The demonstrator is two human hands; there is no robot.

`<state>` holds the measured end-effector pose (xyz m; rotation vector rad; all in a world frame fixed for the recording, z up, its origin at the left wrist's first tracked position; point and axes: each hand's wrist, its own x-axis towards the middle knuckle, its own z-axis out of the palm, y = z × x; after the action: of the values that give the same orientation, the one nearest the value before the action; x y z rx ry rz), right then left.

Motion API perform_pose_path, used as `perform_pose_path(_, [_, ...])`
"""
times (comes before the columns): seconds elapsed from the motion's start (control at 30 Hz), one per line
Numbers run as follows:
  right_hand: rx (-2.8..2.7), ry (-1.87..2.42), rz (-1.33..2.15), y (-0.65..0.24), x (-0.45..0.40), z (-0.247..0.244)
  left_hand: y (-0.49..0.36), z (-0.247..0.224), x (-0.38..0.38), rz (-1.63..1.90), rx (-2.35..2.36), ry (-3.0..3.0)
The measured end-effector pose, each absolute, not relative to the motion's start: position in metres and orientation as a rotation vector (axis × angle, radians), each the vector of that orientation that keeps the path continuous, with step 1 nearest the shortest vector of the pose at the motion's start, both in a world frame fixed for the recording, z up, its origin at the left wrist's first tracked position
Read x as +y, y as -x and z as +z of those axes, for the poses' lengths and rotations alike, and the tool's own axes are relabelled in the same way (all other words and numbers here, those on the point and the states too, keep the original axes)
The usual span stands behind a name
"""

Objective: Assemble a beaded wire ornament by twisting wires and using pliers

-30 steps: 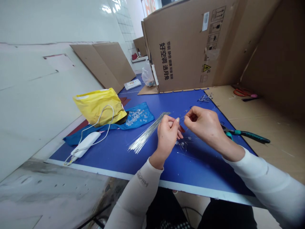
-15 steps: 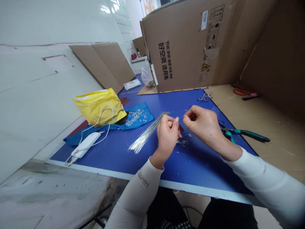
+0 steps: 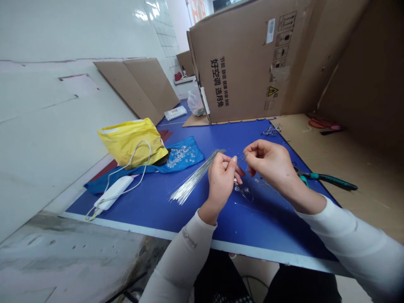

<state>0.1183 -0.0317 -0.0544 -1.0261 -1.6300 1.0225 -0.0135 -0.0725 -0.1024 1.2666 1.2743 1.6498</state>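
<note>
from over here, the left hand (image 3: pixel 220 179) and right hand (image 3: pixel 272 163) look pinched shut on one fine wire, one wire bundle (image 3: pixel 192 181) beside the left fingers, one pliers (image 3: pixel 336 181) beyond the right. spanning the fingertips, the fine wire (image 3: pixel 241 159) should be light, springy, easily kinked, best held by bare lengths; perhaps three beads (image 3: pixel 246 190) hang beneath.

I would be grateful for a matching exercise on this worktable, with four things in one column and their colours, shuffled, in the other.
Things:
1. Pliers
2. Bundle of wires
3. Scissors
4. Cloth under the spread of clear beads

Colours:
A. Blue
B. Orange-red handles
C. Silver
D. Green and black handles

Right pairs: 1-D, 2-C, 3-B, 4-A
</note>
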Motion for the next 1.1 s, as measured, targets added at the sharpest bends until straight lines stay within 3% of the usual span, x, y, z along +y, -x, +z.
perform_pose_path(0.57, [-1.575,0.715,1.287,-0.121,-0.024,-0.058,0.018,-0.104,-0.069,1.603,1.333,-1.268])
perform_pose_path(1.1, [-1.733,0.963,1.269,-0.127,-0.023,-0.049,0.021,-0.103,-0.067,1.593,1.430,-1.274])
